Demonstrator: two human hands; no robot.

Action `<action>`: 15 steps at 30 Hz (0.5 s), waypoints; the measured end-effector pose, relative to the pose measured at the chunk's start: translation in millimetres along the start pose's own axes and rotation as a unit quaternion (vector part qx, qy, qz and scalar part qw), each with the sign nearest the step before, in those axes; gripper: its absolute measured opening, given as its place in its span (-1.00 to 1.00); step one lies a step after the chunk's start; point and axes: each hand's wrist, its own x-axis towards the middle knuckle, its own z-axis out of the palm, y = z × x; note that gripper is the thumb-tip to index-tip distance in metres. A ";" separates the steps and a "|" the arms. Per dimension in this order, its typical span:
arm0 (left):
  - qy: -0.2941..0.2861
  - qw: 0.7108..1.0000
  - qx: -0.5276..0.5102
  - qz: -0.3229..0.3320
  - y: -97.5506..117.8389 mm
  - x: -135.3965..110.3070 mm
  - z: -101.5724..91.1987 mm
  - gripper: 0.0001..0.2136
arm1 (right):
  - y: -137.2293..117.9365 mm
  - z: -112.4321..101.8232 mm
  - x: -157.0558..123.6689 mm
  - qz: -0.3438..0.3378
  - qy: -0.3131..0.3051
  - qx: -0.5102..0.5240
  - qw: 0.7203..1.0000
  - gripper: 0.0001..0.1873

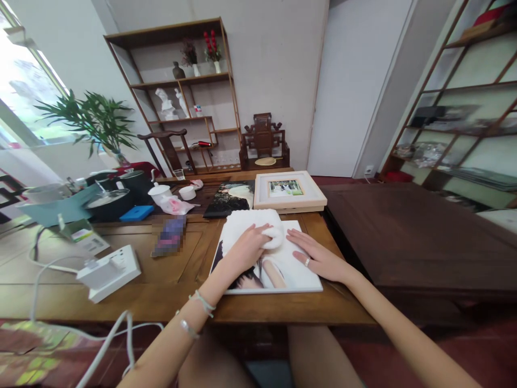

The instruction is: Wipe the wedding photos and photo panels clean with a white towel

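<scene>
A large photo print (283, 269) lies flat on the wooden table (169, 291) in front of me. A white cloth (250, 223) is spread over its far part. My left hand (246, 248) is closed on a bunched bit of the white cloth and presses it onto the print. My right hand (319, 256) lies flat and open on the print's right side, fingers stretched out, a ring on one finger.
Behind the print stand a pale framed photo (288, 189) and a dark print (230, 198). A white power strip (109, 269) with cables lies at left, a blurred phone (169, 236) near the middle, pots and cups at back left. A dark bench (412, 237) adjoins on the right.
</scene>
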 end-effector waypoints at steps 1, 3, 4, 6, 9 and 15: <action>-0.007 1.000 -0.002 0.002 6.2 -1.7 0.2 -0.75 | -0.3 -0.2 0.2 -0.002 -0.001 -0.001 1.000 -0.43; -0.033 0.999 -0.005 0.007 22.0 -10.3 -1.5 -0.73 | -0.5 -0.6 0.6 -0.012 -0.002 0.000 1.000 -0.43; -0.047 0.999 -0.005 0.012 31.6 -17.1 -3.1 -0.71 | -0.3 -0.7 0.8 -0.018 -0.002 0.000 1.000 -0.44; -0.067 0.997 -0.002 0.024 52.7 -34.2 -6.5 -0.70 | 0.9 -0.4 0.9 -0.024 -0.001 -0.002 1.000 -0.44; -0.065 0.997 -0.001 0.044 80.8 -60.7 -8.9 -0.72 | 4.4 0.6 0.3 -0.027 0.000 -0.006 1.000 -0.45; -0.053 0.998 -0.018 0.032 78.6 -64.7 -4.1 -0.67 | 5.8 1.8 -0.2 -0.029 0.003 0.001 1.000 -0.45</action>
